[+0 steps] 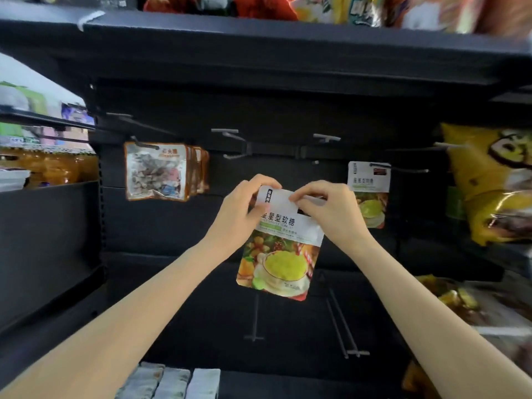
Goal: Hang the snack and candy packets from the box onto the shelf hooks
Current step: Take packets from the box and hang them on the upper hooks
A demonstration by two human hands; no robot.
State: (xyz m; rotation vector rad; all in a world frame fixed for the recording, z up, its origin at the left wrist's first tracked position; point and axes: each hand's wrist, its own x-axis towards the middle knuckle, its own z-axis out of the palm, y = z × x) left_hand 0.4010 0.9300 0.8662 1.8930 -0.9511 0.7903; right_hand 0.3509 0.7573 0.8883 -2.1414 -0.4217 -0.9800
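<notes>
A white candy packet [280, 249] with a green bowl picture hangs in front of the dark shelf back, held by both hands at its top edge. My left hand [241, 208] pinches the top left corner. My right hand [325, 205] pinches the top right part, near the hanging hole. An identical packet [370, 191] hangs on a hook [403, 169] to the right. Two bare hooks [234, 145] [325, 137] stick out just above my hands. The box is not in view.
Several brown-edged snack packets [161, 171] hang on a hook at the left. Yellow bags [495, 180] hang at the right. Lower hooks [344, 323] stick out below the packet. Bottles [49, 165] stand on the left shelf; more bags lie on the top shelf [288, 36].
</notes>
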